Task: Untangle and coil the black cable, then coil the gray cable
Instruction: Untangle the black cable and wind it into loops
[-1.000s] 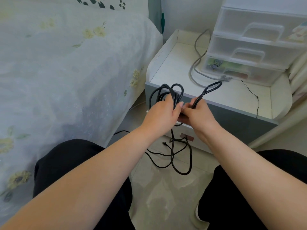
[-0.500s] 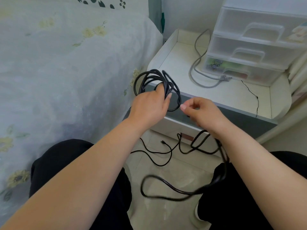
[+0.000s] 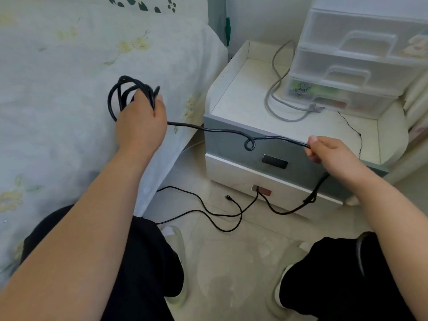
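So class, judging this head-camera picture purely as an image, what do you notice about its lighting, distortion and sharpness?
Head view: soft, even daylight, only faint shadows; the glossy floor tiles mirror a pale glare patch; wide-angle bending bows the nightstand edges and swells the forearms; the black cable between left hand and right hand stays sharp.

white nightstand top (image 3: 243, 107) carries a gray cable (image 3: 273, 98) and plastic drawers (image 3: 352, 66); black cable (image 3: 208, 212) trails across the tiled floor (image 3: 231, 262)

Both bare forearms reached forward and apart, the left hand (image 3: 140, 122) curled around several loops, the right hand (image 3: 330, 156) pinching between thumb and bent fingers.
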Action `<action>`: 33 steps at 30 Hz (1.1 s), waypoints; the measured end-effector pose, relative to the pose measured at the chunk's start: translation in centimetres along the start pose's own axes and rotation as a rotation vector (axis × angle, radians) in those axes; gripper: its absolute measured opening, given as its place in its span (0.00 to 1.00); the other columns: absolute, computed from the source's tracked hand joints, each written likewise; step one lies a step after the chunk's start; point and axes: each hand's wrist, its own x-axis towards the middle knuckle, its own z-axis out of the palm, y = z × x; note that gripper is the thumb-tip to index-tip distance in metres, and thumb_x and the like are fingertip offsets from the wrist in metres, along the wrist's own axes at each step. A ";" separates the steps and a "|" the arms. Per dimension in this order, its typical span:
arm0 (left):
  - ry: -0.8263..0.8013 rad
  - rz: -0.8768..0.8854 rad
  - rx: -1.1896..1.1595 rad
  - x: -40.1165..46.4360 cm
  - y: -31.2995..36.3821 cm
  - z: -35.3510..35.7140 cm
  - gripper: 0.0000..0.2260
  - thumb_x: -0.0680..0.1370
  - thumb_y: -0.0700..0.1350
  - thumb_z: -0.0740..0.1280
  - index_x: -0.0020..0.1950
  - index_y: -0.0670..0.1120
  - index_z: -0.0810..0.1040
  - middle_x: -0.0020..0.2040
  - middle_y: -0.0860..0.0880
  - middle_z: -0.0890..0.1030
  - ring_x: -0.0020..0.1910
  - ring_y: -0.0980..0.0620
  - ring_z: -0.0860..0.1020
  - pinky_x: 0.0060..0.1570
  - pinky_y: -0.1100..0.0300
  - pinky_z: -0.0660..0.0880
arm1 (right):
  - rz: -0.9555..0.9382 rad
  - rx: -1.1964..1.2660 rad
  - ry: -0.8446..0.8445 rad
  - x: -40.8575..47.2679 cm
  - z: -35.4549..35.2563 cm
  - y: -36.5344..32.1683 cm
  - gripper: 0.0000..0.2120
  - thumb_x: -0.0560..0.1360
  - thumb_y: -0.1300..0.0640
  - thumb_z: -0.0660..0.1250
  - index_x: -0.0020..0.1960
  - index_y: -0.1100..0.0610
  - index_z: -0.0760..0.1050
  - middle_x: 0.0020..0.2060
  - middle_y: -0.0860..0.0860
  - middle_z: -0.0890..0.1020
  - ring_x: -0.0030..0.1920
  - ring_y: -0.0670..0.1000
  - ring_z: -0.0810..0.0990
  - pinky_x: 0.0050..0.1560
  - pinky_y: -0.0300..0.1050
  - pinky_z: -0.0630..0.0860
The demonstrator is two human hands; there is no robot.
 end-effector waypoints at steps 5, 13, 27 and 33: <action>0.024 -0.092 0.012 0.1 -0.4 0.3 0.18 0.83 0.50 0.54 0.57 0.35 0.71 0.44 0.43 0.75 0.42 0.43 0.72 0.38 0.53 0.64 | 0.056 0.881 -0.305 0.1 -1.9 0.1 0.25 0.79 0.43 0.53 0.25 0.49 0.59 0.21 0.44 0.53 0.26 0.49 0.49 0.29 0.42 0.52; -0.201 -0.245 -0.408 0.1 -0.5 0.9 0.13 0.81 0.51 0.58 0.40 0.46 0.68 0.37 0.46 0.75 0.39 0.45 0.76 0.39 0.56 0.68 | 0.103 0.643 -0.198 0.1 -0.6 -0.1 0.24 0.81 0.47 0.54 0.28 0.53 0.66 0.22 0.47 0.63 0.25 0.47 0.61 0.30 0.39 0.63; -0.180 -0.216 -0.436 -2.0 4.6 3.7 0.15 0.82 0.50 0.57 0.36 0.48 0.63 0.34 0.49 0.71 0.32 0.52 0.70 0.35 0.54 0.68 | -0.140 0.488 -0.223 -2.8 9.4 -6.4 0.23 0.80 0.42 0.50 0.64 0.54 0.71 0.54 0.48 0.83 0.57 0.45 0.80 0.64 0.48 0.73; -0.047 -0.511 -0.704 -1.0 4.2 4.7 0.13 0.80 0.49 0.58 0.37 0.47 0.65 0.36 0.45 0.75 0.34 0.46 0.72 0.36 0.54 0.69 | -0.161 0.502 -0.374 -5.1 12.1 -7.8 0.29 0.70 0.40 0.68 0.66 0.50 0.66 0.63 0.45 0.78 0.64 0.40 0.74 0.70 0.46 0.66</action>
